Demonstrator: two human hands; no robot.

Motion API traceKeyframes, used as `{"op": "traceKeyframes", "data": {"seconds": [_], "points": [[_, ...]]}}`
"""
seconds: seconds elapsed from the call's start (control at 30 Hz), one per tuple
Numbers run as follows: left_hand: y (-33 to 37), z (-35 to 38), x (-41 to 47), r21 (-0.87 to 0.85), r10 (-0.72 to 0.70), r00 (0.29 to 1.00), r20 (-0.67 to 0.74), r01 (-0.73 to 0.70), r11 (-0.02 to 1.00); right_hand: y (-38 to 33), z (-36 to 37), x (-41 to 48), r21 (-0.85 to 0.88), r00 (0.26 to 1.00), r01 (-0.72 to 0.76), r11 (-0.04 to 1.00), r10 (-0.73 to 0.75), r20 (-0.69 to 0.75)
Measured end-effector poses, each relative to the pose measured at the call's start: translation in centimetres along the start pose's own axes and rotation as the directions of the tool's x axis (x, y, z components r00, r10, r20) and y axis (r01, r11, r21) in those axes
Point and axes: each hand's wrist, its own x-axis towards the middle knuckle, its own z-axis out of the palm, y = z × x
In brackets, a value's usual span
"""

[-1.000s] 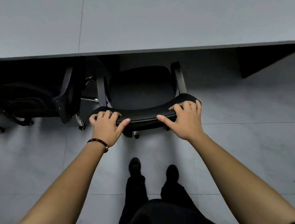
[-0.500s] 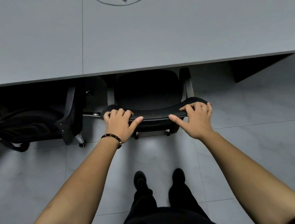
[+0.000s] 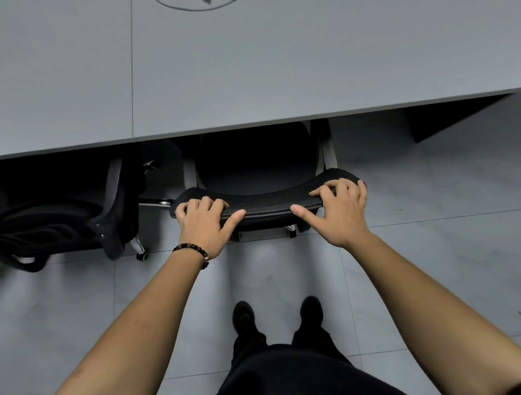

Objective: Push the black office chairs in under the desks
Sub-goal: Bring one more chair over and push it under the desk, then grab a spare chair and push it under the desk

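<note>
Head view: left hand (image 3: 203, 225) and right hand (image 3: 338, 213) grip the black office chair (image 3: 269, 201) by its backrest top | chair sits further under the grey bench (image 3: 274, 71) than a second ago, seat half hidden | push looks nearly done

Both hands (image 3: 204, 229) (image 3: 340, 214) curled (thumbs inward)

Black mesh-backed chair (image 3: 269, 203) upright, seat partly under grey desk (image 3: 274, 71).
</note>
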Motion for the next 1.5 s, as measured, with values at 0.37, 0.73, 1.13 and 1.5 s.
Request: {"op": "traceKeyframes", "data": {"seconds": [0.37,0.73,1.13,1.5], "points": [[1.3,-3.2,-1.1,-0.094,-0.047,0.994,0.102,0.057,0.994,0.1,-3.5,-0.5,0.017,0.975,0.055,0.998,-0.057,0.216],[2.1,-8.4,-17.2,-0.696,-0.391,0.917,-0.078,0.231,0.68,1.5,-6.3,-15.3,0.588,0.986,-0.135,0.797,0.165,0.003],[-0.5,-7.8,-14.3,-0.647,0.264,0.957,0.125,-0.123,0.752,-4.3,-2.5,-30.7,0.711,0.68,-0.49,0.504,0.731,-0.049],[13.8,-6.5,-20.8,-0.689,0.831,0.535,0.153,-0.546,0.478,-11.3,-1.9,-54.0,0.862,-0.052,-0.494,0.114,0.986,-0.16]]}}
